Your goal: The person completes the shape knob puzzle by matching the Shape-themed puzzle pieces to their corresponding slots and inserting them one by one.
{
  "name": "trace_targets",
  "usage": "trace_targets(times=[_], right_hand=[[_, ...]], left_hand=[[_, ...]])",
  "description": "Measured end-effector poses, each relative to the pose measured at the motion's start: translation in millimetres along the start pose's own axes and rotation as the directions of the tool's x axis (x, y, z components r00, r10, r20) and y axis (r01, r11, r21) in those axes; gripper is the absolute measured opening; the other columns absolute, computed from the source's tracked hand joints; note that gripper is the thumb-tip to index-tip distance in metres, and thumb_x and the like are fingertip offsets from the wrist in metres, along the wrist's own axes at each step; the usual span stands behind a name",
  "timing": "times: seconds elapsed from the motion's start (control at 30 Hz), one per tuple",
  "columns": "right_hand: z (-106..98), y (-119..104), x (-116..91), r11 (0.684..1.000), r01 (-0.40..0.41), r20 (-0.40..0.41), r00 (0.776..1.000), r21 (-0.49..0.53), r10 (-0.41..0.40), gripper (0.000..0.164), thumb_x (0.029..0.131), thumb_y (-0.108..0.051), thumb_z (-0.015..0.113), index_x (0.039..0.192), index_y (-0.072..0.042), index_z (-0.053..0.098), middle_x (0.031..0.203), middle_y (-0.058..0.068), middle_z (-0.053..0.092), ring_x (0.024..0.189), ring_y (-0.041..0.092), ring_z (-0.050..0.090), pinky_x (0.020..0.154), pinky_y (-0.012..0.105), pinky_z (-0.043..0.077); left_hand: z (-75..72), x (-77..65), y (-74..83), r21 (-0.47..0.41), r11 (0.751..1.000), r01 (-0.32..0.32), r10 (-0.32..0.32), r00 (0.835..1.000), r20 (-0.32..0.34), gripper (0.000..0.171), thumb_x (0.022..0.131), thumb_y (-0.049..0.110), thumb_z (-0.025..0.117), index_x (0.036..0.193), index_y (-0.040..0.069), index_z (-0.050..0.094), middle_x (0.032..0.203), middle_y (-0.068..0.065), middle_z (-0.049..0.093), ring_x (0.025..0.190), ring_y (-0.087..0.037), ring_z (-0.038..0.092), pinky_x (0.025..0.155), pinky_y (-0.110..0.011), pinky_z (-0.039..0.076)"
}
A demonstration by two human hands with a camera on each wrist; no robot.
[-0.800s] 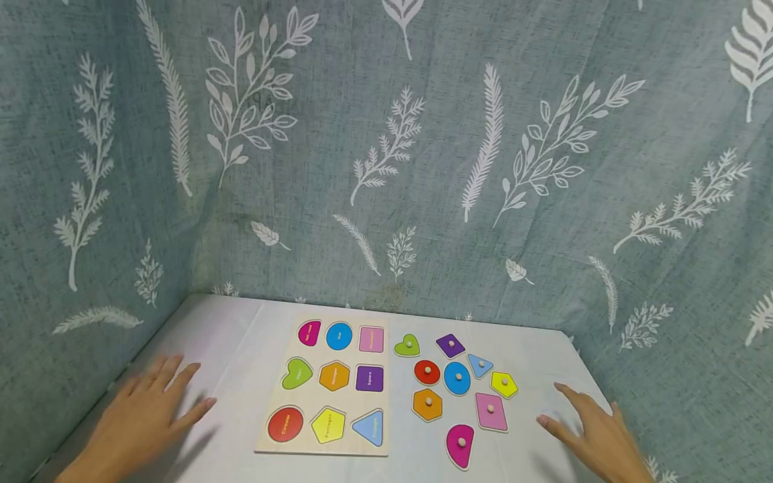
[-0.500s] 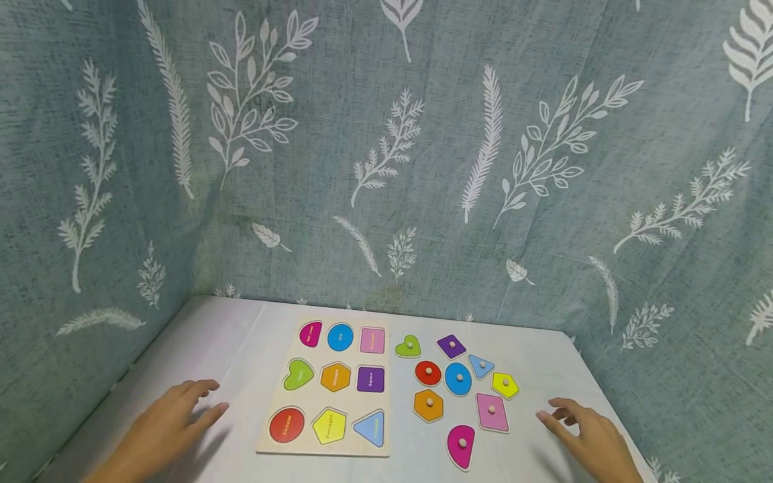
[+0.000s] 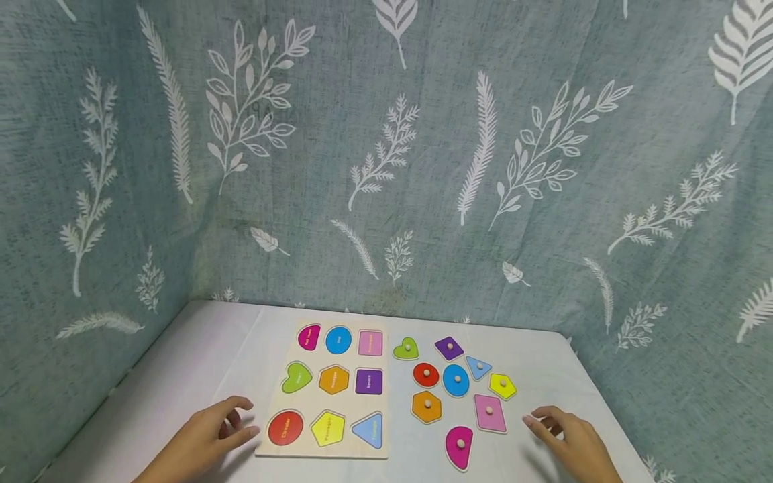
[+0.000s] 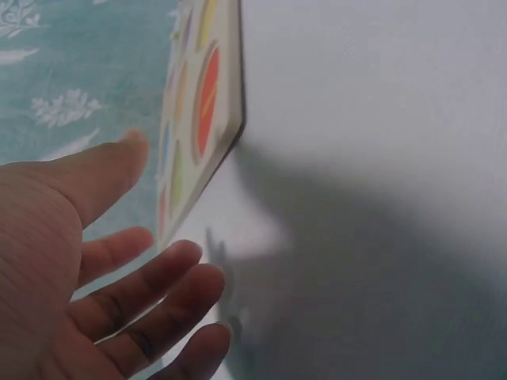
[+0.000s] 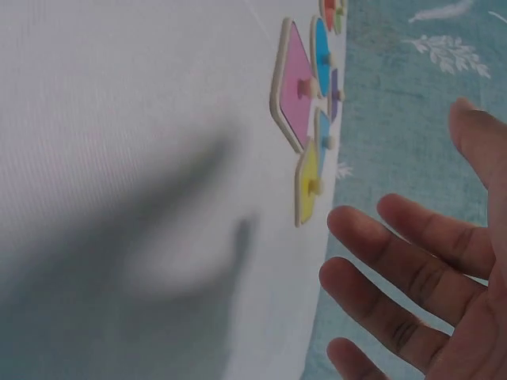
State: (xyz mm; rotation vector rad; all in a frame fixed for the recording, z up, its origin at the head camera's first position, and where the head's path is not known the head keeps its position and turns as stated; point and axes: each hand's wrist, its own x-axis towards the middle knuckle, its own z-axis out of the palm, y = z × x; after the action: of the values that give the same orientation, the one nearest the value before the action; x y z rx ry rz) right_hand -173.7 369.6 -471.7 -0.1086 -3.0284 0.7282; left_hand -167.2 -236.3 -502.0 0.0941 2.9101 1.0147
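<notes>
A wooden shape puzzle board (image 3: 302, 400) lies on the table with colored recesses, each printed with a word. My left hand (image 3: 208, 433) hovers just left of its near left corner, fingers loosely bent, holding nothing. In the left wrist view, thumb and fingers are spread beside the board's edge (image 4: 240, 79). To the board's right lie several knobbed pieces, among them a pink rectangle (image 3: 483, 420), a yellow pentagon (image 3: 498, 390), a magenta half-round (image 3: 457, 457) and an orange hexagon (image 3: 419, 414). My right hand (image 3: 570, 443) hovers right of the pink rectangle, fingers loosely bent around nothing.
More knobbed pieces lie farther back: a green heart (image 3: 401, 353), purple square (image 3: 445, 351), red circle (image 3: 423, 382), blue oval (image 3: 451, 389) and light-blue triangle (image 3: 474, 371). A white-covered table (image 3: 223, 349) meets a leaf-patterned curtain (image 3: 314, 181) at the back and sides.
My left hand has moved right, close to the board, its fingers bending from spread. My right hand has shifted slightly left, its fingers bending more. Board and pieces have stayed in place.
</notes>
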Motion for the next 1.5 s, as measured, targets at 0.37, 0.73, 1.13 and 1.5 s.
trace_targets(times=[0.37,0.73,1.13,1.5], right_hand=[[16,-9,6,0.999,-0.048,0.036,0.998,0.025,0.048,0.041,0.095,-0.049,0.069,0.109,-0.010,0.074,0.077,-0.007,0.065,0.073,0.011,0.059,0.072,0.037,0.051],[36,-20,7,0.997,-0.028,0.050,0.998,0.073,0.025,0.034,0.095,-0.045,0.072,0.104,-0.012,0.074,0.075,-0.008,0.066,0.070,0.010,0.058,0.072,0.034,0.051],[45,-29,19,0.997,0.036,0.015,0.999,0.068,-0.037,0.029,0.091,-0.038,0.078,0.102,-0.012,0.075,0.079,-0.009,0.064,0.072,0.010,0.057,0.069,0.028,0.052],[55,-31,24,0.991,0.107,-0.030,0.994,0.076,-0.105,0.018,0.083,-0.020,0.087,0.095,-0.016,0.076,0.072,-0.010,0.056,0.068,0.008,0.052,0.066,0.022,0.049]], left_hand=[[21.4,7.0,8.5,-0.042,0.997,0.065,-0.064,0.998,0.018,0.059,0.072,0.031,0.094,0.117,0.005,0.067,0.081,0.001,0.054,0.072,-0.015,0.050,0.065,-0.026,0.048],[31.0,1.1,11.7,-0.006,0.997,0.077,-0.077,0.997,0.004,0.068,0.058,0.034,0.101,0.111,0.004,0.071,0.082,0.001,0.053,0.071,-0.015,0.050,0.065,-0.026,0.050],[27.0,4.6,13.4,-0.028,0.993,0.113,-0.112,0.994,0.007,0.072,0.057,0.036,0.101,0.112,0.004,0.069,0.082,0.001,0.055,0.072,-0.015,0.051,0.067,-0.028,0.052],[28.4,5.9,10.2,-0.021,0.994,0.110,-0.109,0.994,0.008,0.071,0.057,0.036,0.101,0.111,0.004,0.070,0.082,0.001,0.054,0.072,-0.015,0.051,0.067,-0.029,0.051]])
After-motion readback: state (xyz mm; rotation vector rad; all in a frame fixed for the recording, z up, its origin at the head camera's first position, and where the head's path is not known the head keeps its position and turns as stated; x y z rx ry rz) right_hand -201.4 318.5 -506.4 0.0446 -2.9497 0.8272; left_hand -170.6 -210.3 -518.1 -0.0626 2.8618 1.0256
